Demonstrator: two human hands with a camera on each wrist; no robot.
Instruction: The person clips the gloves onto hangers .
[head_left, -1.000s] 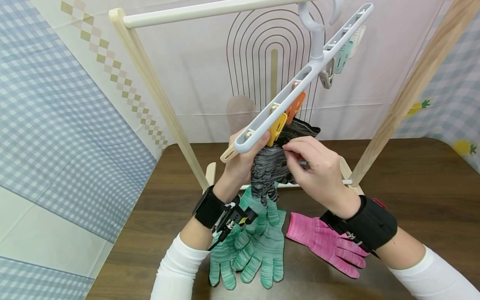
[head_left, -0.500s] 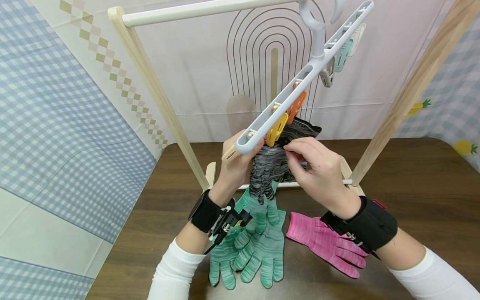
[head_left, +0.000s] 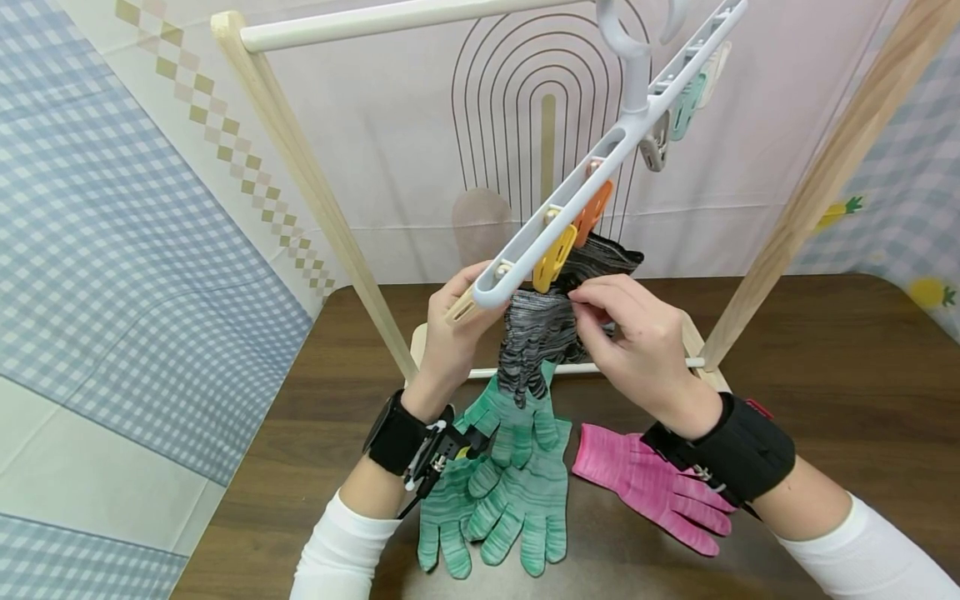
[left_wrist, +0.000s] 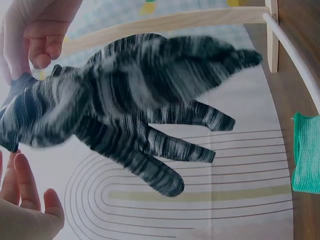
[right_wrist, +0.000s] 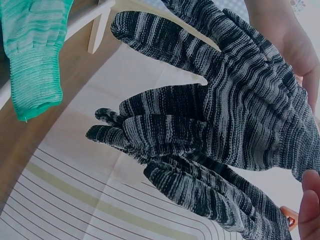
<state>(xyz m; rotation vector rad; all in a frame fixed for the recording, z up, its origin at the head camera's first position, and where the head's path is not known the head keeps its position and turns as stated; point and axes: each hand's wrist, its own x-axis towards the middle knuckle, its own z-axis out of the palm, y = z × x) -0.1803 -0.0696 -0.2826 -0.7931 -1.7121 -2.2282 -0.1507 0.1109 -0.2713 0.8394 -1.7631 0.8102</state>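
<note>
From my remote seat, the biggest thing is the dark wooden surface (head_left: 315,400), with the rack (head_left: 321,200) standing on it. From the rack's top hangs the white hanger (head_left: 637,121), slanting across my head view. I judge the step in hand to be hanging the dark gloves from it.

Below lie the green gloves (head_left: 525,517), overlapping one another, and the pink glove (head_left: 652,483) just to their right. Two black-and-grey gloves are up at the hanger: the front striped glove (head_left: 536,329) droops between the hands, fingers down, with the rear striped glove (head_left: 603,260) behind it.

My right hand (head_left: 637,333) has its grip, thumb against fingertips, pinching knit at the front glove's upper right edge. My left hand (head_left: 453,337) is left of that glove, behind the hanger's near end; its fingers look parted, but I can't tell whether they touch the cuff or pinch the beige clip (head_left: 461,308).

The yellow clip (head_left: 555,260) meets the striped knit, though which glove it bites is unclear; the orange clip (head_left: 592,215) sits just beyond. The next move, I'd say, calls for spreading the beige clip over the cuff's left corner, the right pinch keeping the edge taut.
</note>
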